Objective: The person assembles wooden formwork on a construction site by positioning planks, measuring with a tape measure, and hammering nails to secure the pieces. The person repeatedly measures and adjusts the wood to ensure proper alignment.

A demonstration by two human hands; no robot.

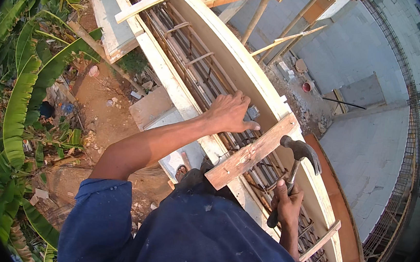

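Observation:
My right hand (289, 199) is wrapped round the handle of a claw hammer (298, 151), its metal head up by the end of a short wooden board (251, 154). That board lies across the top of a long, curved wooden formwork (268, 93). Inside the trough run long steel reinforcing bars (196, 72) with cross ties. My left hand (230, 113) rests over the bars, thumb stretched away from the bent fingers; I see nothing held in it. What its fingertips touch is partly hidden.
Another wooden crosspiece (152, 3) spans the formwork farther up, and a narrower one (320, 241) lies at lower right. Down on the left are bare soil (103, 108) and banana leaves (19, 104). Grey block walls (361, 164) and wooden props (256, 20) stand to the right.

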